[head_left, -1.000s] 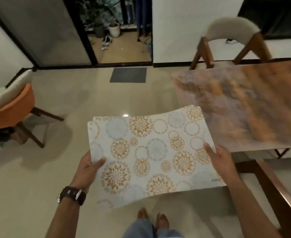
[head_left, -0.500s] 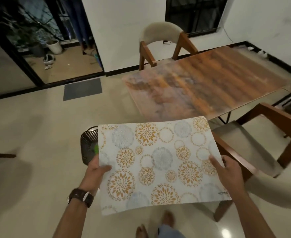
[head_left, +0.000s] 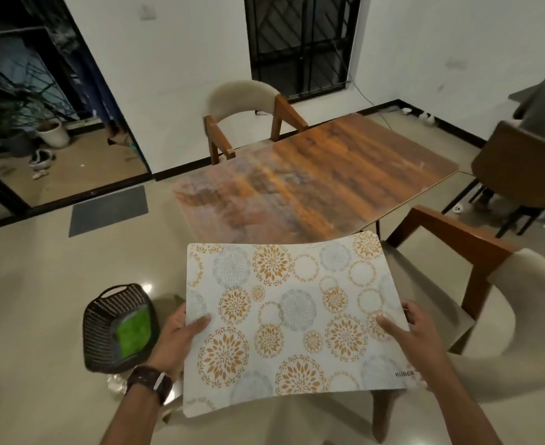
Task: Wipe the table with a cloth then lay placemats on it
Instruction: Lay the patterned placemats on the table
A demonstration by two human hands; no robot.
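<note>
**Placemat in hand, table not yet laid**

On the floor at the left, a dark woven plastic basket [head_left: 118, 329] is seen with a bright green cloth [head_left: 133, 333] lying inside it; from this the wiping step is judged to be finished, though the pictures cannot confirm it. A white rectangular placemat printed with orange and grey floral circles [head_left: 292, 319] is held flat in the air, short of the table's near edge. Its left edge is pinched by the left hand [head_left: 181, 332], thumb on top, and its right edge by the right hand [head_left: 407, 330], thumb likewise on top. Beyond it, the brown wood-grain rectangular table [head_left: 322, 184] carries no placemat from edge to edge. The laying is therefore judged as still wholly to be done.
</note>
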